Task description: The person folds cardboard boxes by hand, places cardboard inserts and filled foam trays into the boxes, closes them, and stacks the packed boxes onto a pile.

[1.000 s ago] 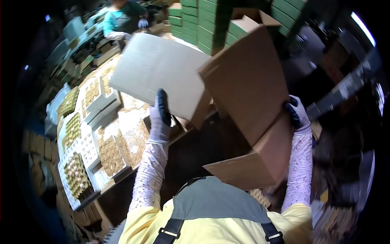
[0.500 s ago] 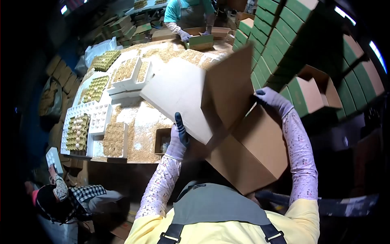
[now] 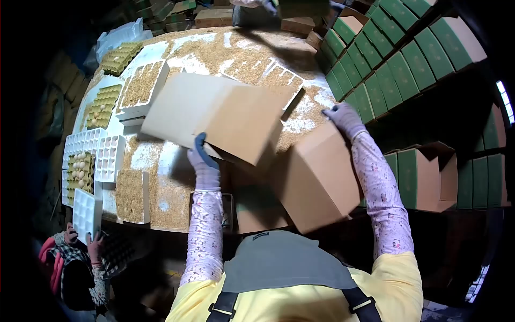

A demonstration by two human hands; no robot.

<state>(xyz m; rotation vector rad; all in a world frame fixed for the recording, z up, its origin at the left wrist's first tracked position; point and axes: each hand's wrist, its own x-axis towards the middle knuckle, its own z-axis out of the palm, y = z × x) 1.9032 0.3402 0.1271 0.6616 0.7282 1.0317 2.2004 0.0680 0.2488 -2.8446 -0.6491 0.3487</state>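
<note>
At the near left, another person [image 3: 80, 263] holds a white foam tray [image 3: 86, 214] up beside the table [image 3: 145, 156]. Along the table's left side we see yellowish egg trays [image 3: 105, 102]; the nearest carries a group of eggs [image 3: 81, 169], with a white egg tray [image 3: 110, 155] just to its right. Next come white tubs [image 3: 144, 88] filled with brown flakes [image 3: 169, 185], which are also strewn over much of the tabletop.

Our left hand [image 3: 205, 167] is closed around the near edge of the big cardboard box [image 3: 241, 126], thumb uppermost. The box is raised over the near middle of the table, its pale panel [image 3: 174, 104] to the left and a brown panel [image 3: 322, 180] to the right, partly past the table's near edge. Below, in shadow between the panels, sits a green and brown box [image 3: 260, 201].

Our right hand [image 3: 346, 119] is at the far corner of the brown panel; we can't fairly tell whether its fingers pinch the cardboard or only rest there. We judge the opening-out to be partway: the panels stand apart, but the box is not squared up, and we see no flaps folded shut. At the right, green boxes [image 3: 405, 75] stand stacked, with one open-topped box [image 3: 424, 180] nearer us.
</note>
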